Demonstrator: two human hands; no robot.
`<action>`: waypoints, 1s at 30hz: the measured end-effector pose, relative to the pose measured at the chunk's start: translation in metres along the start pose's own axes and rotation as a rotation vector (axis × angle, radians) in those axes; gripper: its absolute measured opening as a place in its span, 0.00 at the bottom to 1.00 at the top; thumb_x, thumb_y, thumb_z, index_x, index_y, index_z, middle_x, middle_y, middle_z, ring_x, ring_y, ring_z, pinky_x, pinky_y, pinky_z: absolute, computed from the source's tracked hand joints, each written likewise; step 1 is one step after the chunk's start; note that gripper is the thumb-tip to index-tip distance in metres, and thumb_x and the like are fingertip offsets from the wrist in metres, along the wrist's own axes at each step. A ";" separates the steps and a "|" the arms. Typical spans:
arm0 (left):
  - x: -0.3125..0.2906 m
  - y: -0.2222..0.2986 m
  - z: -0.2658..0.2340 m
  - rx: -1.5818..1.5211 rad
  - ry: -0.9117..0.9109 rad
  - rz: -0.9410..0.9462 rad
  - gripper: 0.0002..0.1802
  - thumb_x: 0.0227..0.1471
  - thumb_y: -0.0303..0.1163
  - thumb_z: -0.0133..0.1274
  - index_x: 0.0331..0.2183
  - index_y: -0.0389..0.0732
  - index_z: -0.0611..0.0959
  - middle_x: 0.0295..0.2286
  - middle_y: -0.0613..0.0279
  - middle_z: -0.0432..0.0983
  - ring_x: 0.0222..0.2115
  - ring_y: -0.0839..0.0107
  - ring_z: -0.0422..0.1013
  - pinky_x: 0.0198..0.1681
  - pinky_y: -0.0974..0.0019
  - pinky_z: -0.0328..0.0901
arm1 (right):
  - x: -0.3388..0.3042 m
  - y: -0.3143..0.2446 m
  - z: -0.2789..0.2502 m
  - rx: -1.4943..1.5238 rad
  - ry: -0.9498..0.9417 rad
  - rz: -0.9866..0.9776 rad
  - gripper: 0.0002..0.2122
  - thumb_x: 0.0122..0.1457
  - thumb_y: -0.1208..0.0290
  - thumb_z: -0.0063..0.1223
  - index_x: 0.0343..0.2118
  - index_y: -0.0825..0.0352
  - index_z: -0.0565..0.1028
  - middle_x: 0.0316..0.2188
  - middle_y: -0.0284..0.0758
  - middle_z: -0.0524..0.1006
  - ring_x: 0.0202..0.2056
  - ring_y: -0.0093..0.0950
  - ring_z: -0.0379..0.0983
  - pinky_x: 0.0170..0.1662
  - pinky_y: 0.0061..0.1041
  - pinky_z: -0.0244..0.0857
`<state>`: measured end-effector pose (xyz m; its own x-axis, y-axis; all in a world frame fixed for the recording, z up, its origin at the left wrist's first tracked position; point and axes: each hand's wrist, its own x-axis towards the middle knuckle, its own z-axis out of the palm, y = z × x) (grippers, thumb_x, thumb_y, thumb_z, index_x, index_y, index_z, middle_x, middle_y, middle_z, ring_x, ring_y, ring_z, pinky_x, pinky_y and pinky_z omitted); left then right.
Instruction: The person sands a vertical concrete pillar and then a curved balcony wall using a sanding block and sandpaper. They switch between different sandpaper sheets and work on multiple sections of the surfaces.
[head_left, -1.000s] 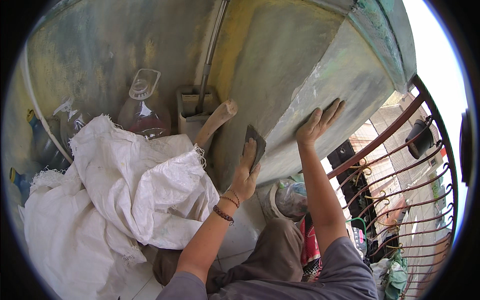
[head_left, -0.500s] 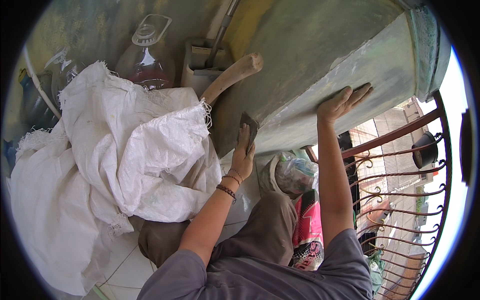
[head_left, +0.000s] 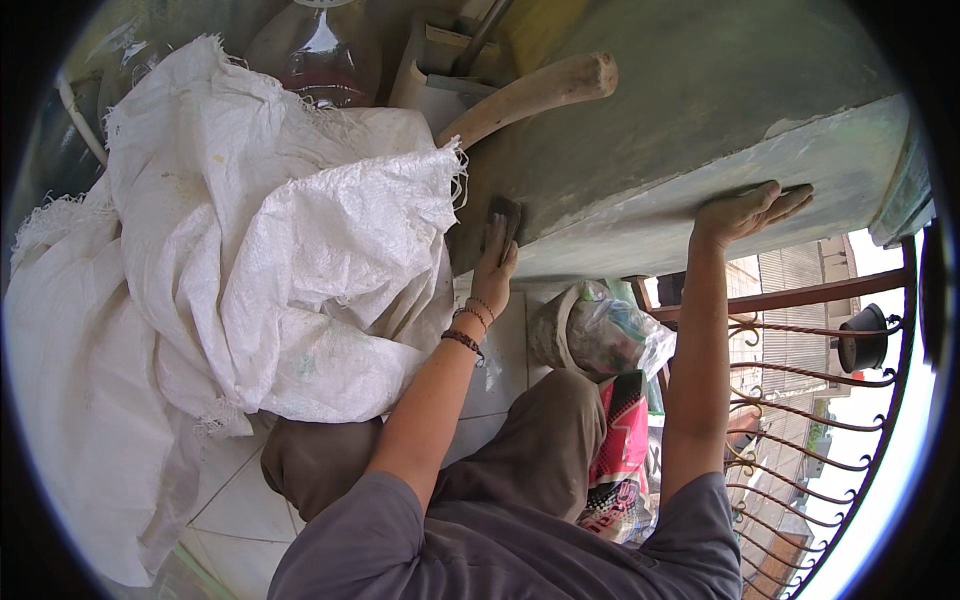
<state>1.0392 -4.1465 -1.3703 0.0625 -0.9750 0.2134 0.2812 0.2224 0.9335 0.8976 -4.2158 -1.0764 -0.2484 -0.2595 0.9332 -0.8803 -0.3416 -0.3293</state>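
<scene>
My left hand (head_left: 494, 264) grips a dark, flat rectangular block (head_left: 507, 215) and presses it against the grey-green wall (head_left: 640, 130), just left of the wall's long corner edge. Thin dark bracelets (head_left: 467, 338) circle that wrist. Farther right, my right hand (head_left: 752, 213) lies flat on the paler side face of the wall, fingers stretched and holding nothing. Left of my left arm, a crumpled white woven sack (head_left: 270, 260) covers part of the floor and my knee. A curved wooden handle (head_left: 545, 92) sticks out from behind the sack toward the wall.
A clear plastic jug (head_left: 320, 60) and a grey bin (head_left: 430, 75) stand behind the sack. Between my arms are a pot (head_left: 552, 325) with a plastic bag (head_left: 615, 330) and a pink-black sack (head_left: 622, 440). A metal railing (head_left: 800, 365) with a hanging dark pot (head_left: 862, 338) borders the right side.
The view has shifted, so most of the surroundings sit farther right and higher. My left hand and the block have shifted slightly left along the wall; my right hand stays flat on it.
</scene>
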 end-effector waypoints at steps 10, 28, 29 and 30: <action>0.043 0.184 0.053 0.221 -0.142 0.466 0.36 0.65 0.42 0.43 0.67 0.37 0.56 0.67 0.48 0.46 0.69 0.50 0.38 0.69 0.43 0.32 | -0.006 0.003 0.001 0.090 0.024 0.085 0.36 0.68 0.46 0.27 0.69 0.71 0.46 0.71 0.49 0.39 0.71 0.44 0.36 0.70 0.42 0.38; 0.050 0.234 0.070 0.255 -0.239 0.593 0.38 0.65 0.48 0.41 0.67 0.37 0.54 0.67 0.47 0.46 0.69 0.48 0.39 0.69 0.43 0.34 | -0.002 0.028 -0.002 0.038 0.147 -0.071 0.32 0.68 0.50 0.35 0.67 0.71 0.56 0.69 0.52 0.48 0.70 0.50 0.40 0.69 0.49 0.35; 0.042 0.236 0.066 0.269 -0.229 0.543 0.38 0.65 0.48 0.41 0.67 0.37 0.54 0.67 0.48 0.46 0.69 0.49 0.39 0.69 0.44 0.34 | -0.002 0.028 0.000 0.042 0.146 -0.071 0.32 0.68 0.50 0.35 0.66 0.71 0.56 0.69 0.52 0.48 0.70 0.51 0.40 0.69 0.50 0.35; 0.047 0.237 0.067 0.242 -0.243 0.546 0.38 0.66 0.48 0.41 0.67 0.37 0.54 0.67 0.48 0.46 0.69 0.49 0.39 0.69 0.44 0.35 | -0.002 0.028 0.000 0.046 0.145 -0.071 0.32 0.68 0.50 0.36 0.66 0.72 0.56 0.69 0.52 0.48 0.70 0.51 0.40 0.69 0.50 0.35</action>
<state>1.0447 -4.1398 -1.1195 -0.0911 -0.6995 0.7088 0.0440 0.7082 0.7046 0.8737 -4.2250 -1.0876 -0.2449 -0.1014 0.9642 -0.8791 -0.3963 -0.2649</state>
